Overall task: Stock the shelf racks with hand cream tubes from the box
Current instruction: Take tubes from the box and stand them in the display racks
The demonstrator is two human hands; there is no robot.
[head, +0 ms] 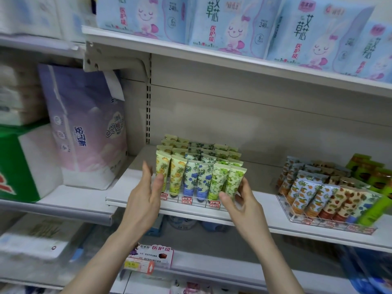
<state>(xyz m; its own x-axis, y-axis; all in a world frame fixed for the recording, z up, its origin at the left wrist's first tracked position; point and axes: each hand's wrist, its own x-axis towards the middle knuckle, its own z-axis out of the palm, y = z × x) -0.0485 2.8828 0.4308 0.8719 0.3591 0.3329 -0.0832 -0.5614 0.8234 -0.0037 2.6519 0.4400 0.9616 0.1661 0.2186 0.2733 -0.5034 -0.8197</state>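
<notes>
A clear plastic rack (191,201) stands on the middle shelf (265,217), filled with rows of upright hand cream tubes (191,175) in yellow, blue and green prints. My left hand (146,194) is at the rack's left side with fingers straight, the thumb near the front yellow tube. My right hand (241,200) is at the rack's right front corner, fingers loosely spread beside the green tubes. Neither hand holds a tube. No box is in view.
A second clear rack (297,217) of orange, brown and green tubes sits to the right on the same shelf. A purple tissue pack (84,128) stands at the left. Blue packs (233,24) fill the shelf above. A price tag (148,259) hangs below.
</notes>
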